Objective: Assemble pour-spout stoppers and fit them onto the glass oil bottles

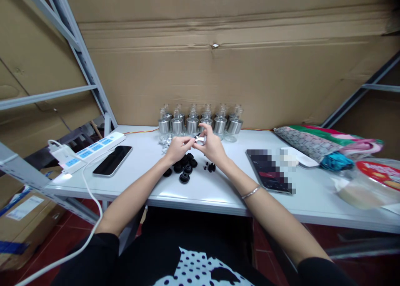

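Observation:
My left hand (179,149) and my right hand (213,146) meet above the white table, fingers pinched together. Between their fingertips is a small piece with a black end (197,136) and a whitish curved part (200,140); its exact kind is too small to tell. Just below the hands lie several round black caps (184,177). Some tiny black pieces (211,167) sit under my right hand. Behind the hands stand several glass bottles (192,124) with silver metal sleeves, in two rows. Clear and whitish small parts (165,141) lie left of my left hand.
A white power strip (96,146) with a cable and a phone (113,161) lie on the left. To the right are another phone (269,171), a patterned cloth bag (301,140) and a plastic tub (371,184). Cardboard (250,78) walls the table's back.

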The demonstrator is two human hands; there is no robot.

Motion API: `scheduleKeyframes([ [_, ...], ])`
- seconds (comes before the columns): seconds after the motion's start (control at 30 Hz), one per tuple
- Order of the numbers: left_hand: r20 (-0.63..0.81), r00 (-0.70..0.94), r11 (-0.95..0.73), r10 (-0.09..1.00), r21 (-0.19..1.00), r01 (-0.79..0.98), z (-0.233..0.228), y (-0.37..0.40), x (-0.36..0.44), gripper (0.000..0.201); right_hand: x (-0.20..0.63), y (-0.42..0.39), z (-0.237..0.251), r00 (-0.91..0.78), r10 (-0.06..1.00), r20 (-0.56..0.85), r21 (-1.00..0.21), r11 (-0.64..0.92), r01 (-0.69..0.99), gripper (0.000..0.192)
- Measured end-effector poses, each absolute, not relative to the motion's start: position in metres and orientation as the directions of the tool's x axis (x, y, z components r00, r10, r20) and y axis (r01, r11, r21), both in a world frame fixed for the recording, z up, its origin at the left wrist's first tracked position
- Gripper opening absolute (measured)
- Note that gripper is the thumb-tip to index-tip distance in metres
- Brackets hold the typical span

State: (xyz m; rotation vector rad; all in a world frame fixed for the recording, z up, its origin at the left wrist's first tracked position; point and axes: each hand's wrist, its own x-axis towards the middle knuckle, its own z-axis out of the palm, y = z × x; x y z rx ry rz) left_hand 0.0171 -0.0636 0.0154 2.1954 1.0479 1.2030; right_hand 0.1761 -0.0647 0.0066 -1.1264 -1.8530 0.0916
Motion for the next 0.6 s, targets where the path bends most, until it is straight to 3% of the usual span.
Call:
scheduleKeyframes([
  [0.4,0.495,0.383,-0.618,0.78,0.702,0.352,0.0136,-0.0607,0.0171,0.041,0.1774,-0.067,0.0107,-0.125,0.732,0.67,-0.518,0.581,0.628,0.055],
  [0.6,0.469,0.449,-0.619,0.761,0.731,0.287,0.0146,-0.0589,0.0156,0.04,0.1799,-0.0682,0.0117,-0.169,0.704,0.69,-0.478,0.617,0.625,0.032],
])
